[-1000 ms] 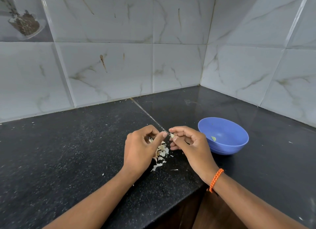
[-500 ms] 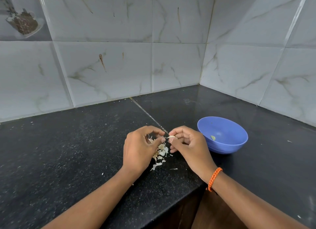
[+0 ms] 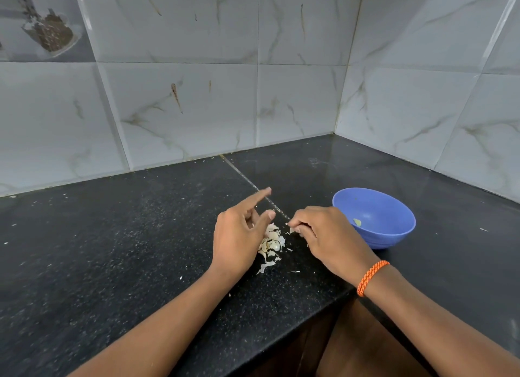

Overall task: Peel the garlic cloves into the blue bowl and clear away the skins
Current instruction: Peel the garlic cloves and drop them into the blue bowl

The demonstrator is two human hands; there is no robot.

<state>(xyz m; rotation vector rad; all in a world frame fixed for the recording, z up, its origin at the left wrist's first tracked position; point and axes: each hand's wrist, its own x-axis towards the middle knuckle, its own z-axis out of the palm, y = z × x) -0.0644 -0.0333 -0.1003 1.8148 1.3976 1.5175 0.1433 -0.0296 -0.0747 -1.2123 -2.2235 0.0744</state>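
Note:
A small heap of garlic cloves and papery skins (image 3: 271,243) lies on the black counter between my hands. My left hand (image 3: 239,236) hovers beside the heap with its fingers spread and straight, holding nothing. My right hand (image 3: 323,236) is just right of the heap, fingers curled, pinching a small garlic clove (image 3: 292,229) with a strip of skin at its tips. The blue bowl (image 3: 394,236) stands right of my right hand, with one small pale peeled piece (image 3: 357,222) lying inside it.
The black granite counter (image 3: 140,250) fills a tiled corner; walls rise behind and to the right. Its front edge runs under my forearms, with a notch near my right wrist. Loose skin flakes (image 3: 294,271) lie near the heap. An orange braided band (image 3: 371,276) circles my right wrist.
My left hand has let go of the clove and opened, its fingers spreading away. My right hand keeps the clove and has dropped lower, close to the counter.

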